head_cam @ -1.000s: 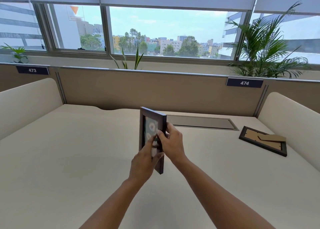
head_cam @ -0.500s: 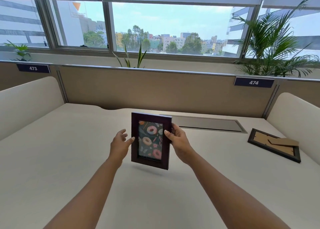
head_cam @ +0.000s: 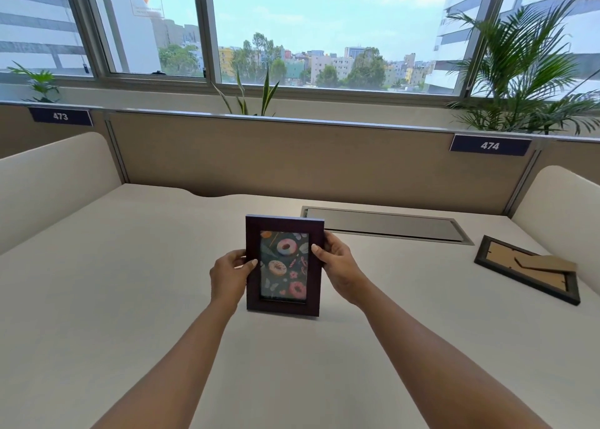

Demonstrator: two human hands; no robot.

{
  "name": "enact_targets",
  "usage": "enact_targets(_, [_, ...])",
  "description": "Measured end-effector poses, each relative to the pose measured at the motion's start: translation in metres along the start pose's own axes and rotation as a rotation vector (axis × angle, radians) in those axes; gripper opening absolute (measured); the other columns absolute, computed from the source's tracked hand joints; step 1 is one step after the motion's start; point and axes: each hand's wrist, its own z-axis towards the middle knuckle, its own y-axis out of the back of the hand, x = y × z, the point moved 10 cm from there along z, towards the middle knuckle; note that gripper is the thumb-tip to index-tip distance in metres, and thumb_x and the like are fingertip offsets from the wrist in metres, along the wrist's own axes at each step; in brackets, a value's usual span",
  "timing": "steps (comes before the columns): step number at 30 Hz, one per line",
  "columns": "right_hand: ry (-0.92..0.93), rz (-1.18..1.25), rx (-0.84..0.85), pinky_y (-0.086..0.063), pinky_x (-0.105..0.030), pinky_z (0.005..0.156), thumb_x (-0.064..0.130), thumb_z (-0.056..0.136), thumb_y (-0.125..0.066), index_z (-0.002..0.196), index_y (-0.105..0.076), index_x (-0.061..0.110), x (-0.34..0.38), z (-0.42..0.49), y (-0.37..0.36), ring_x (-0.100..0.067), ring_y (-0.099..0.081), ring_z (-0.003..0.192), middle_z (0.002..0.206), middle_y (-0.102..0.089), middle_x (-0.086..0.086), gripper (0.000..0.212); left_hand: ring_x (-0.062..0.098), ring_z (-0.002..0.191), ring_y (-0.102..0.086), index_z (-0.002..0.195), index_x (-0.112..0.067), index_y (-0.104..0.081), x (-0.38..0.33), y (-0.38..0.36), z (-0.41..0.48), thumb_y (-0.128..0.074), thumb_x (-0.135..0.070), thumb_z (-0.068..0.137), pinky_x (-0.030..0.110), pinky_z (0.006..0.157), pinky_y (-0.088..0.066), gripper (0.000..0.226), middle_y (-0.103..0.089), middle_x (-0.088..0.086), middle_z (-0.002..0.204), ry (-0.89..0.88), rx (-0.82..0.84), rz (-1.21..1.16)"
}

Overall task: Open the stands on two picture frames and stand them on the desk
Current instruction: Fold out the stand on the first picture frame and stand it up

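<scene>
A dark brown picture frame (head_cam: 285,225) with a doughnut print stands upright on the cream desk (head_cam: 130,282), its front facing me and its bottom edge on the surface. My left hand (head_cam: 229,276) grips its left side, thumb on the front. My right hand (head_cam: 339,267) grips its right side. The stand behind it is hidden. A second dark frame (head_cam: 527,277) lies face down at the right, with its brown cardboard stand (head_cam: 545,263) lifted a little off the back.
A grey cable flap (head_cam: 383,225) is set into the desk behind the upright frame. Beige partitions with labels 473 and 474 close the back; rounded cream dividers (head_cam: 48,181) flank both sides. Plants stand on the window ledge.
The frame was turned from edge-on to face me and lowered onto the desk. My left hand let go for a moment, then took the left side again.
</scene>
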Motion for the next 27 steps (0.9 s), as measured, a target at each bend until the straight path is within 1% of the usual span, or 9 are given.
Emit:
enact_targets(3, [-0.004,0.017,-0.001,-0.054,-0.02,0.074,0.005,0.092,-0.044,0.116,-0.053,0.013,-0.003,0.0,0.003,-0.013,-0.062,0.094,0.103,-0.064,-0.002,0.026,0.032,0.098,-0.061,0.115,-0.001,-0.058,-0.001,-0.002,0.0,-0.064,-0.006,0.08,0.05,0.089,-0.051,0.036,-0.064,0.02,0.111,-0.006,0.004,0.023])
enact_targets(11, [-0.011,-0.006,-0.025,-0.054,-0.02,0.077,0.008,0.093,-0.045,0.122,-0.047,0.009,-0.006,-0.002,0.007,-0.013,-0.06,0.097,0.107,-0.062,-0.003,0.029,0.034,0.097,-0.063,0.114,-0.003,-0.059,0.001,-0.004,-0.002,-0.068,-0.011,0.078,0.051,0.087,-0.052,0.037,-0.067,0.019,0.108,-0.048,-0.026,0.152])
enact_targets(15, [-0.065,-0.09,-0.05,-0.054,-0.017,0.07,0.015,0.093,-0.046,0.109,-0.052,0.021,-0.017,-0.007,0.009,-0.009,-0.063,0.092,0.104,-0.063,0.001,0.018,0.036,0.098,-0.062,0.114,-0.002,-0.059,0.005,-0.004,-0.004,-0.067,-0.011,0.079,0.051,0.086,-0.052,0.037,-0.067,0.02,0.108,-0.056,-0.024,0.204])
enact_targets(16, [-0.081,-0.114,-0.055,-0.054,-0.017,0.069,0.015,0.093,-0.046,0.109,-0.052,0.021,-0.021,-0.009,0.01,-0.009,-0.063,0.092,0.104,-0.063,0.001,0.018,0.035,0.099,-0.062,0.114,-0.001,-0.058,0.006,-0.004,-0.005,-0.066,-0.011,0.08,0.05,0.087,-0.052,0.037,-0.067,0.02,0.109,-0.057,-0.019,0.216])
enact_targets(20, [-0.153,-0.186,-0.06,-0.054,-0.016,0.067,0.016,0.089,-0.055,0.119,-0.046,0.012,-0.038,-0.02,0.014,-0.01,-0.061,0.097,0.107,-0.061,0.001,0.031,0.033,0.099,-0.062,0.115,-0.002,-0.057,0.012,-0.005,-0.011,-0.065,-0.014,0.081,0.044,0.089,-0.051,0.037,-0.067,0.019,0.111,-0.059,-0.006,0.251])
enact_targets(22, [-0.217,-0.257,-0.041,-0.054,-0.019,0.071,0.018,0.085,-0.061,0.124,-0.042,0.014,-0.048,-0.028,0.014,-0.016,-0.057,0.107,0.115,-0.057,-0.001,0.044,0.033,0.099,-0.062,0.118,-0.004,-0.054,0.018,-0.006,-0.015,-0.066,-0.018,0.081,0.044,0.09,-0.05,0.041,-0.065,0.018,0.115,-0.046,0.012,0.256])
enact_targets(24, [-0.29,-0.388,-0.018,-0.051,-0.026,0.085,0.023,0.082,-0.065,0.13,-0.036,0.016,-0.059,-0.037,0.018,-0.021,-0.05,0.117,0.127,-0.05,-0.005,0.056,0.033,0.102,-0.06,0.123,-0.005,-0.047,0.026,-0.009,-0.02,-0.066,-0.021,0.081,0.045,0.091,-0.048,0.049,-0.06,0.017,0.122,-0.01,0.045,0.264])
enact_targets(26, [-0.352,-0.545,-0.008,-0.042,-0.034,0.1,0.027,0.08,-0.067,0.134,-0.032,0.016,-0.071,-0.048,0.026,-0.023,-0.042,0.125,0.136,-0.043,-0.007,0.065,0.033,0.108,-0.058,0.128,-0.006,-0.041,0.037,-0.015,-0.027,-0.066,-0.021,0.08,0.045,0.095,-0.046,0.056,-0.055,0.017,0.128,0.029,0.091,0.276])
enact_targets(27, [-0.375,-0.618,-0.006,-0.038,-0.034,0.103,0.028,0.08,-0.067,0.136,-0.03,0.016,-0.075,-0.053,0.03,-0.023,-0.037,0.129,0.14,-0.039,-0.008,0.068,0.033,0.111,-0.056,0.129,-0.006,-0.039,0.043,-0.018,-0.031,-0.067,-0.021,0.08,0.044,0.096,-0.045,0.058,-0.054,0.016,0.13,0.045,0.115,0.277])
